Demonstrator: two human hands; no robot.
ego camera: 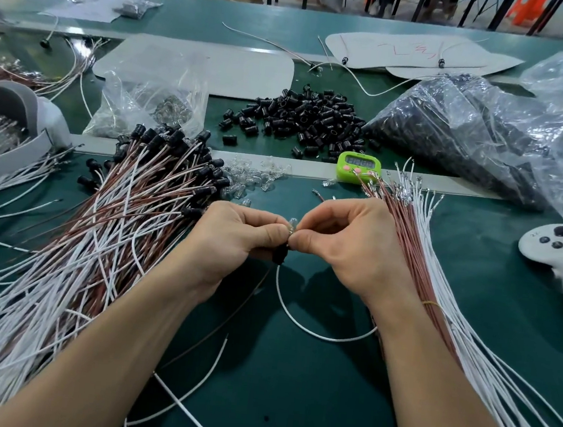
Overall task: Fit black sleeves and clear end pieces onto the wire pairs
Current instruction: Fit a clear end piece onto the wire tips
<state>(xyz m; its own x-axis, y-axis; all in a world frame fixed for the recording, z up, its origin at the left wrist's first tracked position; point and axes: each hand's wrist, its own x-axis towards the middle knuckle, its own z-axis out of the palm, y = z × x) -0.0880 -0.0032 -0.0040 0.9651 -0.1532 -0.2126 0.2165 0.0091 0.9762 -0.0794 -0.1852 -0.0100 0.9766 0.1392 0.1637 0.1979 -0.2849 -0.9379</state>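
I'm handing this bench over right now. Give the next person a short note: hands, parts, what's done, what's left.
Left hand and right hand: both pinch one clear end piece mid-bench, a black sleeve just below it, its wire pair hanging down.
Done: finished pairs heaped at left, sleeves on.
Left: bare pairs fanned at right.
Stock: loose sleeves behind; clear pieces near the green timer.
Next, probably: seat this piece, add it to the left heap.

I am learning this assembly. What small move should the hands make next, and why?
Probably press the clear end piece down toward the black sleeve: both hands pinch it at their fingertips, and the sleeve sits just below it on the wire pair.
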